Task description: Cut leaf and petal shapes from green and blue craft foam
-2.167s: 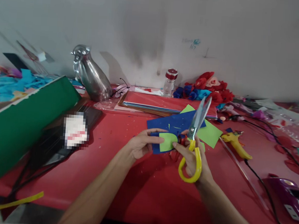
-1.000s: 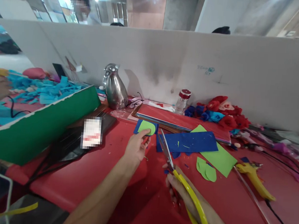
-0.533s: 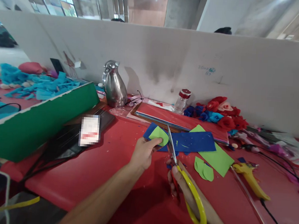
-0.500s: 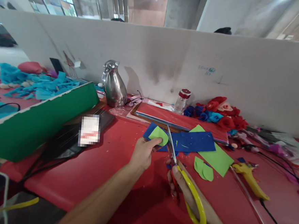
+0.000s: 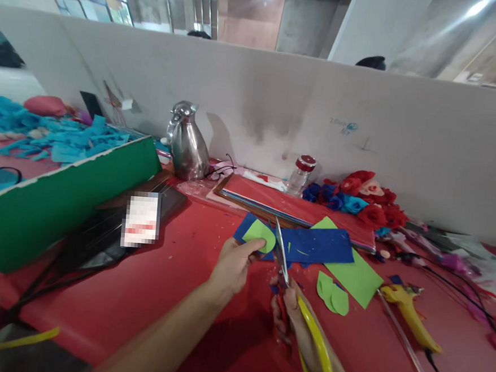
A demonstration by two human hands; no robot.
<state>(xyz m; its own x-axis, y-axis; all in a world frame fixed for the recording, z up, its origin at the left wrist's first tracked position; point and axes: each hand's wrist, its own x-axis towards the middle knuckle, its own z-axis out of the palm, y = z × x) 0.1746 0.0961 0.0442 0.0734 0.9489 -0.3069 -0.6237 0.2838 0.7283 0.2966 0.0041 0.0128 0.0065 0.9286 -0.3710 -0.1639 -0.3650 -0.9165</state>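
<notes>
The left hand (image 5: 232, 264) pinches green foam (image 5: 254, 230) over blue foam (image 5: 242, 224), the right hand (image 5: 293, 314) grips scissors (image 5: 282, 253), and a slack pinch could misalign the layers.

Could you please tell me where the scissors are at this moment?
In the head view, the scissors are in the lower half, right of centre, held in the right hand, just beside the green piece in the left hand.
</notes>
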